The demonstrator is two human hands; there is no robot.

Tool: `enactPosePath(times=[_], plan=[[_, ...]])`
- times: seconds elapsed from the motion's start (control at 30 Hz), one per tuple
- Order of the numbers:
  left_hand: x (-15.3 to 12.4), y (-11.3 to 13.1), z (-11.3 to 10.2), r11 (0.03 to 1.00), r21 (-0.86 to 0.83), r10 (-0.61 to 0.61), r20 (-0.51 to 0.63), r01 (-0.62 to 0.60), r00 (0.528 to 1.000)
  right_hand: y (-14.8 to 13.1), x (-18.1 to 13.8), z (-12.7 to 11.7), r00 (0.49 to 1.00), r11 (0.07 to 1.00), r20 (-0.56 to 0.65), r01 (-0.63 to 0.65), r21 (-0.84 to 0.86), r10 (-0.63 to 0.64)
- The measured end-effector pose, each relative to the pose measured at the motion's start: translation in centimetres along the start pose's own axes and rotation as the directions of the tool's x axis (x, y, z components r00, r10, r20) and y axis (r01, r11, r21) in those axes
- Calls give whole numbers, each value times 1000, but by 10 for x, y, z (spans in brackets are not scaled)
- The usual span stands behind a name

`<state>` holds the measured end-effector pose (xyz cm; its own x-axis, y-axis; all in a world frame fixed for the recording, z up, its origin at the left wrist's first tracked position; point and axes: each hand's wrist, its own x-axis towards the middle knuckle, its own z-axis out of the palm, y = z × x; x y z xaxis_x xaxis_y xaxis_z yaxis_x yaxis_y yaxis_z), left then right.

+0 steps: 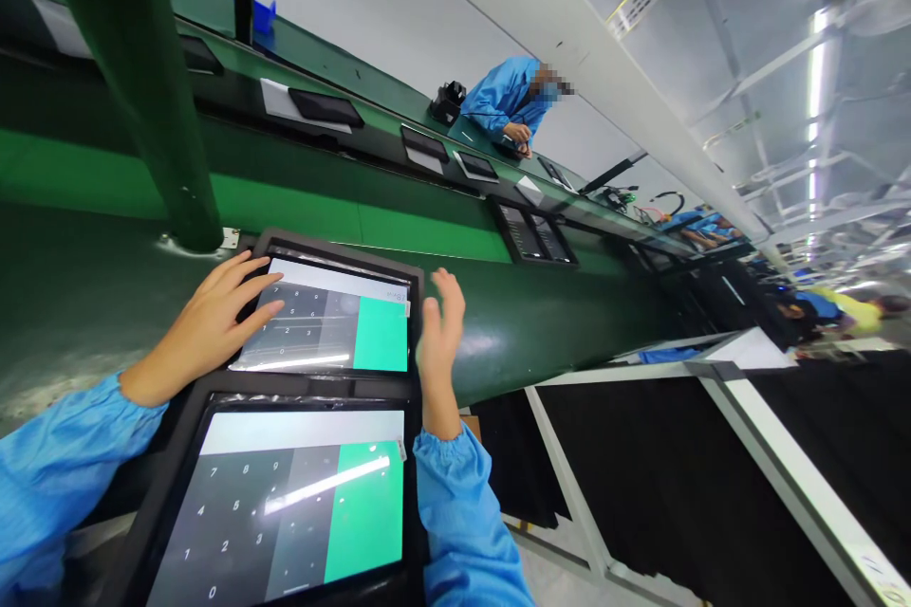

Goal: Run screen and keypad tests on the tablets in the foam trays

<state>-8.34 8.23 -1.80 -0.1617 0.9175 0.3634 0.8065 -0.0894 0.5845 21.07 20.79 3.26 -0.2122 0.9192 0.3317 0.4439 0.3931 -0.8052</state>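
Two tablets lie one beyond the other in a black tray [419,398], each lit with a calculator keypad and a green panel. My left hand [226,308] rests over the left edge of the far tablet [320,327], fingers spread near its number keys. At that tablet's right side my right hand [441,332] is raised by the tray's rim, fingers extended and holding nothing. The near tablet [299,503] lies closest to me, untouched, with a light's reflection across its screen.
A green post [153,95] rises from the green bench [512,322] at left. Beyond runs a conveyor line with several tablets and another tray [533,232] holding two devices. A co-worker in blue [505,100] works across it. A white-framed black rack [641,474] stands at right.
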Motion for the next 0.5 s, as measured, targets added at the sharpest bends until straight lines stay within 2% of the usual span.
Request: enactPosePath(times=[0.03,0.07,0.1,0.17,0.33,0.5], plan=[[0,0,0,1000,-3,-2,0,2,1000,7,1,-6,989,989,-83,-116,90,124],[0,-1,1,1000,-6,-4,-1,4,1000,16,3,-12,965,961,-106,-222,167,241],[0,-1,1,1000,-9,-7,-3,7,1000,24,3,-15,940,926,-82,-308,220,332],[0,-2,2,1000,-16,-15,-9,15,1000,40,1,-18,908,876,30,-411,254,418],[0,-4,2,999,-28,-31,-6,31,1000,51,-15,-16,863,844,307,-479,242,402],[0,-1,1,998,-49,-49,-11,48,999,46,-20,-20,849,875,395,-447,185,350]])
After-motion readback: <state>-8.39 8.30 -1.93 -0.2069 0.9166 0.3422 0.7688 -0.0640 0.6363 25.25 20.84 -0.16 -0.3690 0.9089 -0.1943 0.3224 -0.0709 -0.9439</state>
